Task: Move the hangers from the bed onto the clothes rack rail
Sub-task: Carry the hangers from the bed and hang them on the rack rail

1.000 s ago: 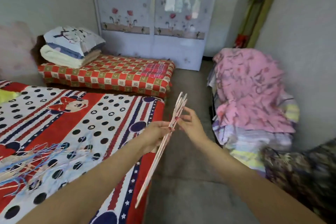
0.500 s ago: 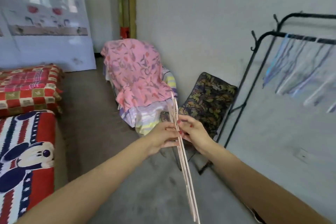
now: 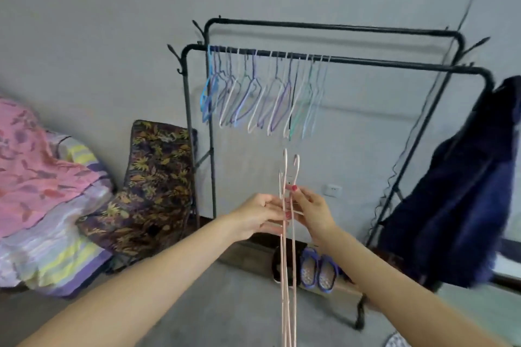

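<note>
Pink blanket pile (image 3: 42, 177) left, floral cushion (image 3: 158, 177) vs wall, 2 sandals (image 3: 318, 269), navy coat (image 3: 462, 205) right.

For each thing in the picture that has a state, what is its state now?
pink hangers: bunched, held upright, not yet on the rail
left hand: holds the bunch
right hand: pinches one hanger
front rail: carries hangers on its left part
dark garment: hangs at the rack's right end
</note>
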